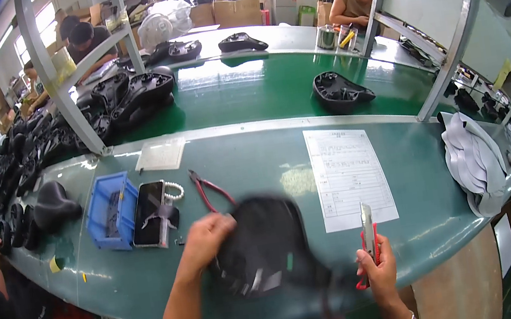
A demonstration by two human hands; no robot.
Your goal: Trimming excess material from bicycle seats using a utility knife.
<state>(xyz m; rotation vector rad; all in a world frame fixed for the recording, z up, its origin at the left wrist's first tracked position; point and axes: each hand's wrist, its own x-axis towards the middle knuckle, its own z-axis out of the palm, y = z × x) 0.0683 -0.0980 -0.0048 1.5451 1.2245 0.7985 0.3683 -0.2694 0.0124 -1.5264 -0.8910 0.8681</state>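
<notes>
My left hand (208, 239) is closed on the upper left edge of a black bicycle saddle (260, 237), held above the green table in front of me. The saddle is smeared by motion; small white and green patches show on its lower part. My right hand (379, 269) grips a red utility knife (369, 235) with its metal end pointing up, to the right of the saddle and apart from it. Red-handled pliers (211, 190) lie just beyond my left hand. Printed paper (350, 175) lies beyond the knife.
At the left stand a blue bin (113, 212), a phone (151, 214) and a smooth black saddle (56, 202). Many saddles pile up farther left. One saddle (342, 90) rests on the green surface beyond the metal frame (264, 125). White sheet pieces (474, 161) lie right. Other people work behind.
</notes>
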